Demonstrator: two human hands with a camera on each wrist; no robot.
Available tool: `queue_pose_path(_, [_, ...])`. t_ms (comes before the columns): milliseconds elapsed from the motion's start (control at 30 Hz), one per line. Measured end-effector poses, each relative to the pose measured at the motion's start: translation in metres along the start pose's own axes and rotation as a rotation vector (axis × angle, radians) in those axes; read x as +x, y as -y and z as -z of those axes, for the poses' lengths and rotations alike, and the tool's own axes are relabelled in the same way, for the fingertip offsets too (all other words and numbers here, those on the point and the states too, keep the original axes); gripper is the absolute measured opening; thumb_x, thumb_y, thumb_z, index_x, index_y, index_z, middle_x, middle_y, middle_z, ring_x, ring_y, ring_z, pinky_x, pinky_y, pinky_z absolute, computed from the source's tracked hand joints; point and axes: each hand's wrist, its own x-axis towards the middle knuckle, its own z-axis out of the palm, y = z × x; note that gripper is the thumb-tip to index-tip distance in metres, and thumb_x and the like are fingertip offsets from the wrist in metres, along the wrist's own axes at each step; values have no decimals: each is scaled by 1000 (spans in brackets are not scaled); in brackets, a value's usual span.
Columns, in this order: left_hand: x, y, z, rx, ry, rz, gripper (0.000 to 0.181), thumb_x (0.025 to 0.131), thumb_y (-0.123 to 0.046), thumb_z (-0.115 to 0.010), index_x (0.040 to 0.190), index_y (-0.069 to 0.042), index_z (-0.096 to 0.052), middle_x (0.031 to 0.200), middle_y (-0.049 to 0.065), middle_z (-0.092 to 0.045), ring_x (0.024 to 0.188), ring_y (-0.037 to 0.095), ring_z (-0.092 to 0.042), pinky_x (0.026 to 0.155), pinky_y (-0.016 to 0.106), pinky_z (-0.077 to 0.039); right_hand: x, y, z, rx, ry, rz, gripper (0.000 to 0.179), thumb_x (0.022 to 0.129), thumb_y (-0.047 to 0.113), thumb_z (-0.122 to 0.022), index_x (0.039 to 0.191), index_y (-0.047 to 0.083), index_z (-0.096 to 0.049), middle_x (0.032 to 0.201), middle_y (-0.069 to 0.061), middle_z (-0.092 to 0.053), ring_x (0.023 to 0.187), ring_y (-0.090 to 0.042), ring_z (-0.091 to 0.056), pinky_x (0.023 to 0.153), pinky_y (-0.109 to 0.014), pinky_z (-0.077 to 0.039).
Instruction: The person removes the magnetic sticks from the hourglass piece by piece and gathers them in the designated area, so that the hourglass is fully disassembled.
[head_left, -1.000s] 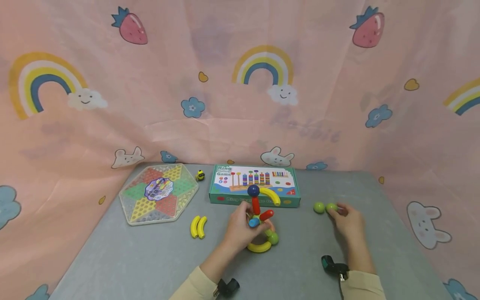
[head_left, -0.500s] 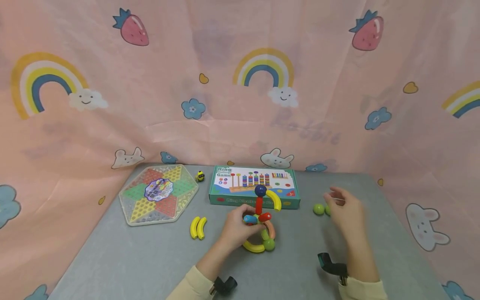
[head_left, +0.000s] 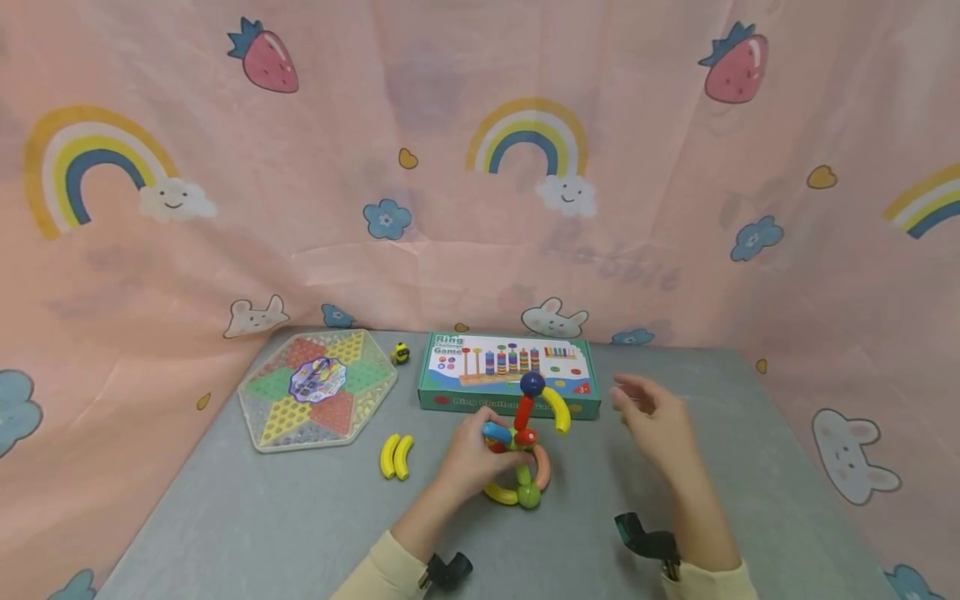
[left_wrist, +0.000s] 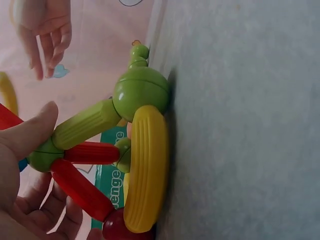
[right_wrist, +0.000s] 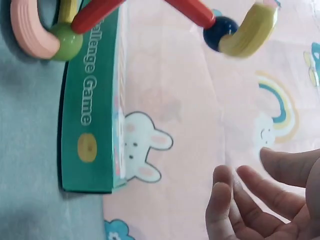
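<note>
My left hand (head_left: 467,460) grips a model built of magnetic rods and balls, pinching it at the green middle ball (left_wrist: 45,156) where several rods meet. A red rod (head_left: 524,412) rises to a dark blue ball (head_left: 532,383), from which a yellow curved rod (head_left: 557,411) hangs out to the right. In the left wrist view, a large green ball (left_wrist: 142,92) and a yellow curved rod (left_wrist: 146,170) form part of the base, close against the table. My right hand (head_left: 660,429) hovers to the right of the model, fingers loosely bent around nothing.
Two yellow curved rods (head_left: 396,456) lie left of the model. Behind it is a green Ring Challenge Game box (head_left: 510,400). A hexagonal marble board (head_left: 318,387) and small bee toy (head_left: 401,352) stand back left. Loose green balls (left_wrist: 140,51) are beyond the model in the left wrist view.
My right hand has left the green ball at the right and moved left toward the model. The left hand has turned the model slightly, its top shifting right.
</note>
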Motion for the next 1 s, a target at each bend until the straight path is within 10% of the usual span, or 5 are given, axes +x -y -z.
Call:
queue_pose_path(267, [-1,-1,3,-38,5,-33,39,77,-29,-89,98,-16,-59,99,-2,-63,95,19,-56,70,28,-51,2,13,-23,126,201,-44,48,109,34,-44,144,2,-50,137,-22,-60,120,-35,-61,94,-41,-57])
queue_pose_path(633, [0,0,8,-13,37,-109,34,80,-26,-87,98,-17,-59,94,-6,-66,94,19,-58,75,29,-51,4,-5,-61,-145,380,192,43,101,6,-54,143,16,-55,150,-15,-50,129,-40,-53,101,-60,-47])
queue_pose_path(1000, [-1,-1,8,1,72,-126,32,80,-26,-87,98,-20,-62,99,-8,-70,97,19,-63,75,26,-54,16,-41,-76,-327,134,39,42,92,12,-71,132,4,-62,129,-25,-53,120,-41,-48,100,-58,-43])
